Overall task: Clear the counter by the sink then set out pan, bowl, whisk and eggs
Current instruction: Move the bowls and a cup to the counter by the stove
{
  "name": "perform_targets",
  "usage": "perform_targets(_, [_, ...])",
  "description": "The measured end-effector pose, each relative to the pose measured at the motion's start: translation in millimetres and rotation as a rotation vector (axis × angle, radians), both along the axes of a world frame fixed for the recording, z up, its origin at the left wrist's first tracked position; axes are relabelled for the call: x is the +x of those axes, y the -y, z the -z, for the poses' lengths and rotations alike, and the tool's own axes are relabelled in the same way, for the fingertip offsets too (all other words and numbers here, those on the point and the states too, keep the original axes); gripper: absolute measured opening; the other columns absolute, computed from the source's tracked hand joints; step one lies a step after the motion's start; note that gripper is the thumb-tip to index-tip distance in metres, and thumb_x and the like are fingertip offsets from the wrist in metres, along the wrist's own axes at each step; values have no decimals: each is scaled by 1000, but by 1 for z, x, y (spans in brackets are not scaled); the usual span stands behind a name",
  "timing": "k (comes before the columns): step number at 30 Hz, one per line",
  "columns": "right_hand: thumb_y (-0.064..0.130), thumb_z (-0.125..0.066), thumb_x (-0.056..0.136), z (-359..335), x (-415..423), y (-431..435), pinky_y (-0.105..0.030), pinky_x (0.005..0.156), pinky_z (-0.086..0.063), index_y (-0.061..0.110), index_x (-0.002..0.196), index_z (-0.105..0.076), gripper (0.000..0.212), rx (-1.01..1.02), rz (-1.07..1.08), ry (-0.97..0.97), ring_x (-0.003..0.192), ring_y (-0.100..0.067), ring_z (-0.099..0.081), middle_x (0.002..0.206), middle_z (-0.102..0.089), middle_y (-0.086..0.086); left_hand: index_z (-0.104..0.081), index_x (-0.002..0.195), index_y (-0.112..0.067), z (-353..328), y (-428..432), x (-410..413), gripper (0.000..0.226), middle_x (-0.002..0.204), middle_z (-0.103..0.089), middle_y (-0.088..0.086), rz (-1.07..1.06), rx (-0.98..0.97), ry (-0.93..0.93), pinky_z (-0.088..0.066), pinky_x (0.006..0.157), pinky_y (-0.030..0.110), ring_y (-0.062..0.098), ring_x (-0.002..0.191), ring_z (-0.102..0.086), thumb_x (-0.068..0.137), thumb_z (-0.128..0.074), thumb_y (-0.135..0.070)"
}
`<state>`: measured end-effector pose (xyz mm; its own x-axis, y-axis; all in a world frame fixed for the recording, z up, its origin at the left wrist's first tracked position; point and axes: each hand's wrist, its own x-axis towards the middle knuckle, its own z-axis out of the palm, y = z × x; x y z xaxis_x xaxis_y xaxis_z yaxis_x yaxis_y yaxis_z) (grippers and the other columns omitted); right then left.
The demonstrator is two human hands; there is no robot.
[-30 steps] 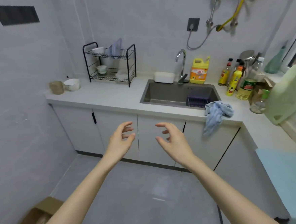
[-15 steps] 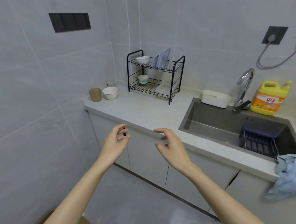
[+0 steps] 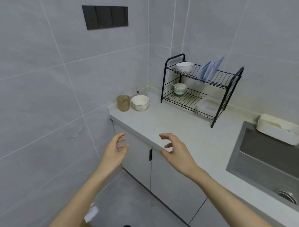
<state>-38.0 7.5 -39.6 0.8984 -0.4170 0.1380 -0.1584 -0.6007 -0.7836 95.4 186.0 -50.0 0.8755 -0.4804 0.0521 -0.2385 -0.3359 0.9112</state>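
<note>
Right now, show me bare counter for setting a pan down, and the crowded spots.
Biggest bare patch: the counter in front of the dish rack, from the white bowl across to the sink edge. A narrower gap lies between bowl and rack. Crowded: the back-left corner, where the amber cup stands beside the bowl, and under the rack.

You've got the counter (image 3: 172,126) running L to R along the wall, pale grey top. Far L corner: brown cup (image 3: 123,103), white bowl (image 3: 140,102) just beside it on its R. Clear glass (image 3: 142,90) behind them, by the wall. Mid-counter at the back, black 2-tier rack (image 3: 202,90) on its feet, w/ a white tray (image 3: 206,105) under it. Sink (image 3: 272,161) set into the R end; white box (image 3: 279,131) on its back rim.
</note>
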Motion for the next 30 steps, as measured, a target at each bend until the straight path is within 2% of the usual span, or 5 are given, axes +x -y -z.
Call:
perform_targets(4, [17,-56,90,6,81,13,-27,86,-48,26,131,-45,43,4,27,-18,101,-12,-54,129,-51,10,-44,135,-22,12,13,87,47,130,-52,-1,52,90,44,-44,93,29,13,108,-56,91,-57,-14])
perform_targets(8, [20,-57,90,10,145,27,-24,85,-46,25,132,-44,44,3,63,-66,101,-13,-55,128,-51,9,-39,140,-25,15,24,158,51,135,-48,-3,122,163,23,-43,97,31,11,114,-50,93,-55,-18])
perform_targets(19, [20,-59,91,46,290,87,-25,78,-46,24,137,-38,51,208,225,-159,98,-17,-58,132,-48,1,-30,147,-21,34,81,315,60,148,-36,2,208,296,139,-23,104,21,14,137,-31,93,-56,-26])
perform_targets(27, [22,-53,94,84,374,153,-25,88,-39,25,149,-20,64,288,231,-255,113,-21,-55,148,-34,-5,-33,145,-22,54,147,390,68,144,-40,0,205,358,177,-27,108,25,17,133,-35,85,-63,-32])
perform_targets(30, [24,-53,95,96,401,177,-30,99,-37,24,151,-14,68,320,238,-284,125,-24,-46,150,-31,-6,-40,139,-18,63,172,413,66,138,-44,0,221,393,236,-28,106,23,17,128,-38,80,-67,-31])
